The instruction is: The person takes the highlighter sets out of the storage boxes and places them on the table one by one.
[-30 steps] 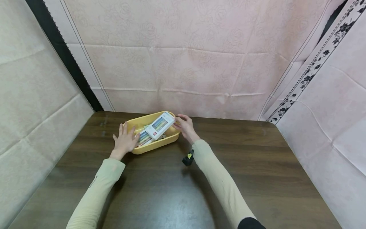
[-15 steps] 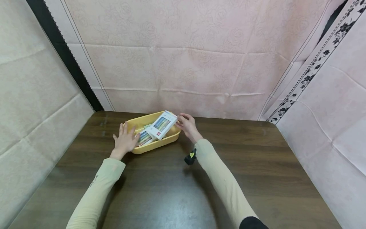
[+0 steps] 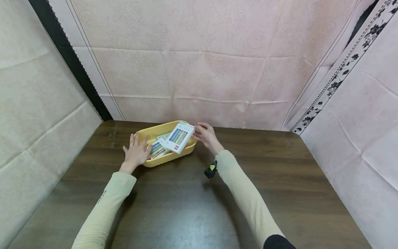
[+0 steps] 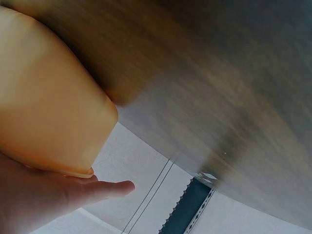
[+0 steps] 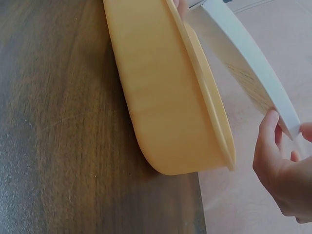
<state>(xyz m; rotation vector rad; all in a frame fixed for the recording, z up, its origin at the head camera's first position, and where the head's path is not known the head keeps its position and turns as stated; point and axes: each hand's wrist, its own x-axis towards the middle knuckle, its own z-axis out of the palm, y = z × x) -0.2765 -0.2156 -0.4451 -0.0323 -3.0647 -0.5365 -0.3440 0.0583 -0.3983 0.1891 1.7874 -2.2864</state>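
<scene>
In the head view, a yellow plastic basket (image 3: 170, 157) stands near the table's far edge. My left hand (image 3: 136, 154) rests on its left end with fingers spread; the left wrist view shows that hand (image 4: 53, 195) against the basket's rim (image 4: 73, 170). My right hand (image 3: 207, 137) pinches the upper right corner of a white box of coloured pens (image 3: 179, 137), which is tilted over the basket. In the right wrist view, thumb and fingers of the hand (image 5: 282, 170) hold the box's end (image 5: 263, 78). A second pen box (image 3: 157, 150) lies inside, partly covered.
Something light green (image 3: 163, 136) shows in the basket behind the boxes. The basket stands on a dark wooden table (image 3: 186, 207). Pale cloth curtains (image 3: 199, 69) hang behind and at both sides. A small black device (image 3: 210, 170) is strapped at the right wrist.
My right hand has drawn slightly to the right, and the pen box has moved with it and turned more upright. The left hand and the basket look almost the same.
</scene>
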